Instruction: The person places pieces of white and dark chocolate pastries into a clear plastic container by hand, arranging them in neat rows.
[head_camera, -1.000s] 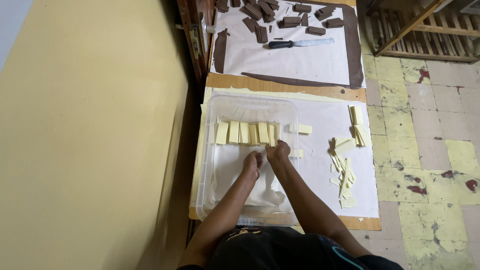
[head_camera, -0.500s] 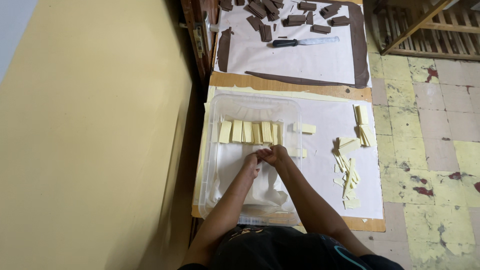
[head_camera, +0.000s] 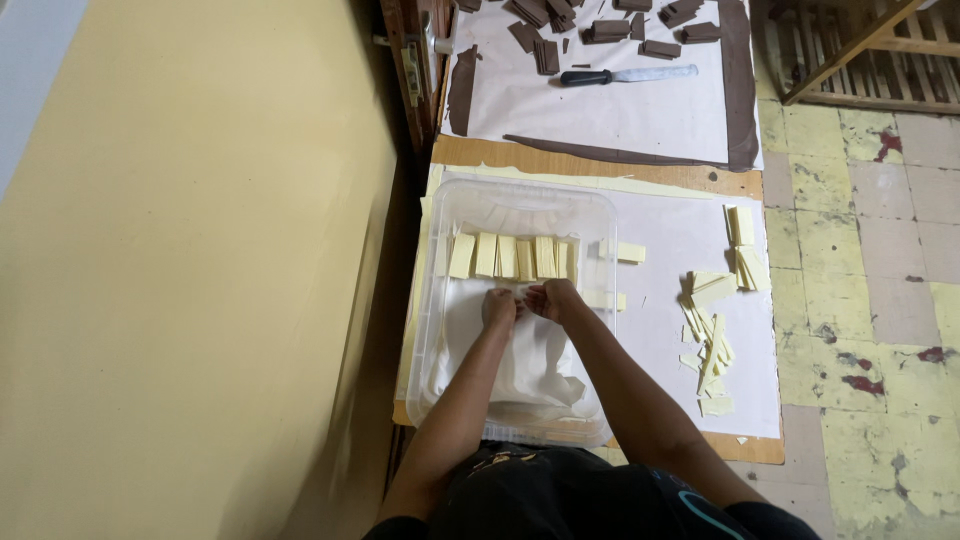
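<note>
Clear plastic forms the bin, lined with white paper, where a row of pale yellow slabs stands. Just below the row, the left hand and right hand meet, fingers curled together; what they pinch, I cannot tell. Further right lie loose pale strips.

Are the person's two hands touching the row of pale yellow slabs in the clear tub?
Apart. The head view shows white liner between the left hand, the right hand and the slab row in the tub.
</note>
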